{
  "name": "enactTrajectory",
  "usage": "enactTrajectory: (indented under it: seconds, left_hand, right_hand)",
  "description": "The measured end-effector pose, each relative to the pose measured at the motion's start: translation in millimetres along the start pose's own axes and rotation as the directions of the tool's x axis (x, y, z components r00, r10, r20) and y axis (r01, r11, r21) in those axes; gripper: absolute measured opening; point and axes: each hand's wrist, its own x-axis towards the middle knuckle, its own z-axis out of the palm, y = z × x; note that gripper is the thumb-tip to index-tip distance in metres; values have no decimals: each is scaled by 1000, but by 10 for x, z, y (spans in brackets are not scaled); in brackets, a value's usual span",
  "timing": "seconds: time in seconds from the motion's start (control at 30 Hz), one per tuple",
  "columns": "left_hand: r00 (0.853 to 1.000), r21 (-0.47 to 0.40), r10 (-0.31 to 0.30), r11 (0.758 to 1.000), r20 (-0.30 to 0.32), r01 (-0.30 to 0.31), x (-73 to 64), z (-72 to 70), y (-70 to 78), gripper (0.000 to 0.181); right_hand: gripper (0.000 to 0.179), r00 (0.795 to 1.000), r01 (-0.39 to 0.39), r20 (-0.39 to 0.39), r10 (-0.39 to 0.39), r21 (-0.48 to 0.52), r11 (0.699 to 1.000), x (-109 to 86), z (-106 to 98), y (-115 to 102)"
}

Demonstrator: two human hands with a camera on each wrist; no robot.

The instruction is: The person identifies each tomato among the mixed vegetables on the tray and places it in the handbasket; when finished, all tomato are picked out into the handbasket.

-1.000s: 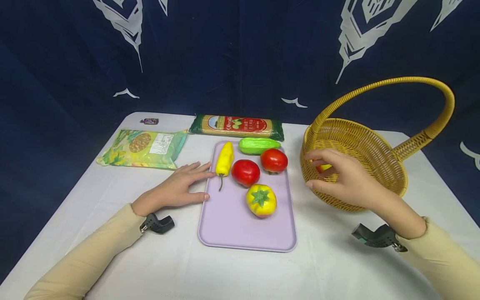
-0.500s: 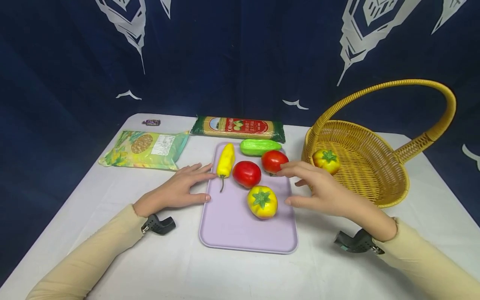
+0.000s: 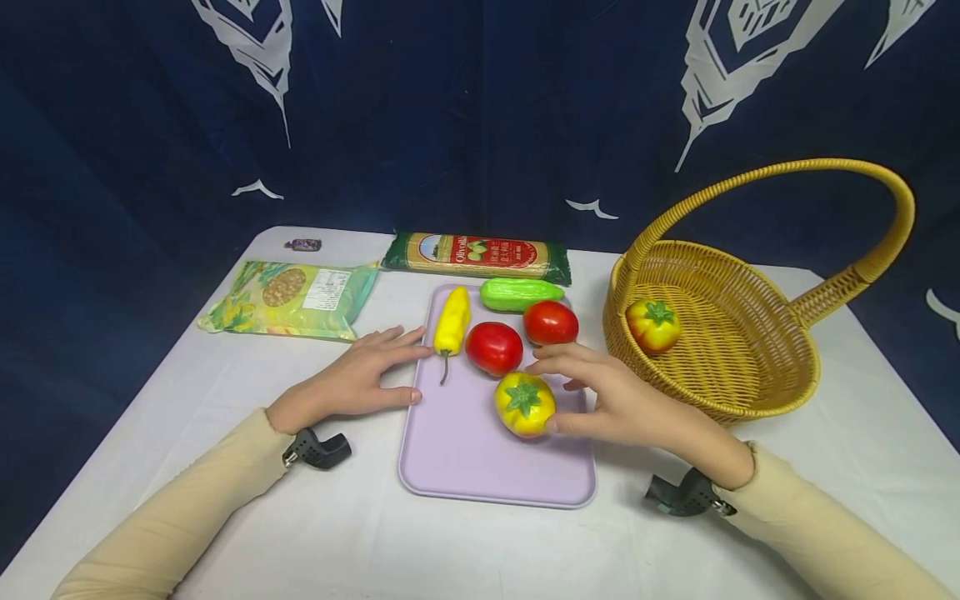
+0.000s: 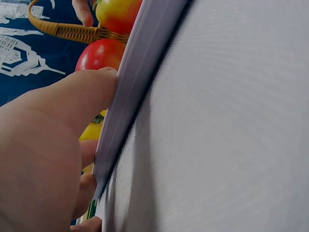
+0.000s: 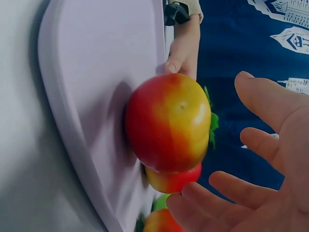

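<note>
My right hand [image 3: 611, 400] hovers over the right side of the lilac tray [image 3: 480, 467], fingers spread and slightly bent around a yellow-and-red tomato [image 3: 523, 402] with a green leafy top. In the right wrist view a gap shows between its fingers and that tomato [image 5: 169, 123]. My left hand [image 3: 352, 379] lies beside the tray with its fingers stretched out; the left wrist view has its thumb [image 4: 91, 92] against the tray's rim. Two red tomatoes [image 3: 493, 348], a yellow pepper [image 3: 452, 321] and a green cucumber-like vegetable [image 3: 520, 293] also lie on the tray.
To the right stands a wicker basket [image 3: 750, 308] with a tall handle, holding another yellow-and-red tomato [image 3: 654, 325]. Behind the tray lies a spaghetti packet [image 3: 476, 256]. A green-yellow bag [image 3: 292, 298] and a small purple item [image 3: 303, 245] are at the left.
My right hand has moved left from above the basket to the tomato on the tray, uncovering the tomato in the basket. The left hand has stayed in place.
</note>
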Motion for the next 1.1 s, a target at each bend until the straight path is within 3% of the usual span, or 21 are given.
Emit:
enactTrajectory:
  seconds: [0.47, 0.77, 1.1]
  left_hand:
    - [1000, 5, 7, 1000, -2, -7, 4, -3, -5, 62]
    - [1000, 1, -4, 1000, 3, 4, 1, -1, 3, 63]
    - [1000, 1, -1, 1000, 2, 1, 0, 5, -3, 63]
  right_hand:
    - [51, 1000, -7, 1, 7, 14, 1000, -33, 206, 55]
    - [49, 999, -48, 23, 46, 58, 997, -43, 266, 84]
    - [50, 999, -40, 8, 40, 58, 997, -53, 294, 103]
